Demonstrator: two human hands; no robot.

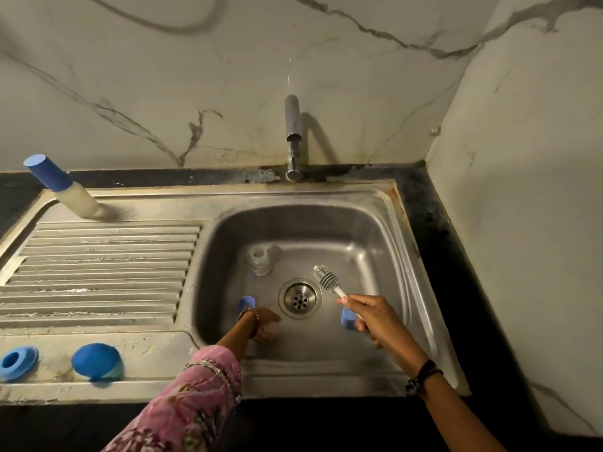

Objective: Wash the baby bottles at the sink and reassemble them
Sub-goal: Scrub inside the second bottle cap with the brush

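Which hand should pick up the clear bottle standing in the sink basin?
Left, probably. The left hand holds nothing visible and sits nearer the clear bottle. The right hand grips the bottle brush.

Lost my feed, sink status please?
Right hand grips grey bristle bottle brush. Left hand low in steel sink basin, grip unclear. Clear baby bottle stands unheld there. Tap dry.
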